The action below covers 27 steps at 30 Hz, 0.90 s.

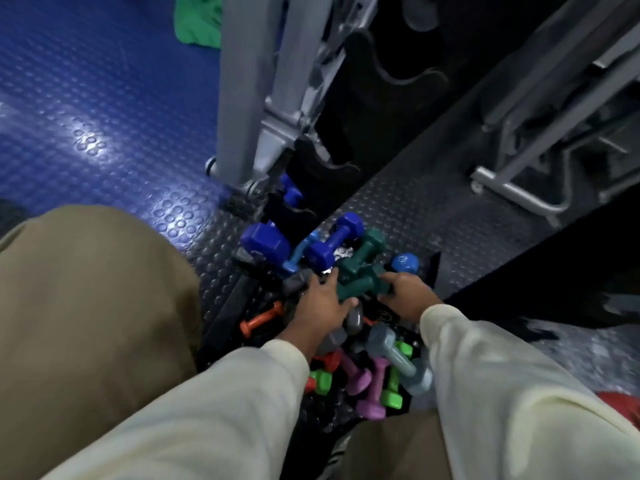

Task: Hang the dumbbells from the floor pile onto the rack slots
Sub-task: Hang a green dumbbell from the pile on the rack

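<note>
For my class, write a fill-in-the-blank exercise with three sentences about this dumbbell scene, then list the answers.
1. Both hands, the left hand and the right hand, are on a dumbbell coloured dark ____.
2. The studded floor to the left of the rack is coloured ____.
3. The person's sleeves are coloured ____.

Answers: green; blue; cream

Floor, two zones: blue rubber flooring with raised round studs (104,109) at left; dark grey studded rubber matting (415,202) at right. On the matting, near centre, lay a heap of small coated dumbbells (346,306) in blue, dark green, grey, purple, lime and orange. Silver metal rack feet (242,181) stood beyond. A crumpled green cloth (199,19) lay far left.
</note>
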Each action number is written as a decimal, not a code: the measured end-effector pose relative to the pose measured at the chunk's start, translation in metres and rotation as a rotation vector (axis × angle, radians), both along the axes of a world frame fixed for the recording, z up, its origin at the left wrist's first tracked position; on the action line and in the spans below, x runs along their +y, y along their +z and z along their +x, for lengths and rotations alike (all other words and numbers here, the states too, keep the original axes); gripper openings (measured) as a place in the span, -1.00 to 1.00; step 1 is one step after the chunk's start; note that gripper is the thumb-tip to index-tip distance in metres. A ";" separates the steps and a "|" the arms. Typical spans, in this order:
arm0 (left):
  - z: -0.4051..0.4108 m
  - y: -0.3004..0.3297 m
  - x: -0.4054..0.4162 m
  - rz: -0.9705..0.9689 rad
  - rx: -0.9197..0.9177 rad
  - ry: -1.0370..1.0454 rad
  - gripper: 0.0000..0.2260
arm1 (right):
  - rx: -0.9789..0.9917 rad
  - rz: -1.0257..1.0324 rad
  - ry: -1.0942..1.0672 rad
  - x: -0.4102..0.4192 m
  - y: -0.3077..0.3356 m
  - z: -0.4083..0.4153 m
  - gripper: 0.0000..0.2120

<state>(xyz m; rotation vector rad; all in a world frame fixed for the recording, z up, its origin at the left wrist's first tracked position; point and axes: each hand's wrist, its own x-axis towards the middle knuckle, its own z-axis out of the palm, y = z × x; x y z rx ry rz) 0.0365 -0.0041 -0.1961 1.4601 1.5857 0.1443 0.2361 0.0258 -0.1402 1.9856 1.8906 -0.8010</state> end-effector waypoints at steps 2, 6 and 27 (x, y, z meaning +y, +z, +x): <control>0.000 -0.001 0.007 -0.009 -0.008 0.015 -0.25 | 0.021 0.003 -0.049 0.007 -0.013 0.002 -0.53; -0.004 -0.009 0.014 -0.057 -0.037 0.051 -0.38 | 0.062 0.034 -0.218 0.017 -0.038 0.011 -0.43; -0.002 -0.026 0.001 -0.099 -0.041 0.097 -0.10 | 0.304 0.136 -0.638 0.024 -0.065 0.011 -0.56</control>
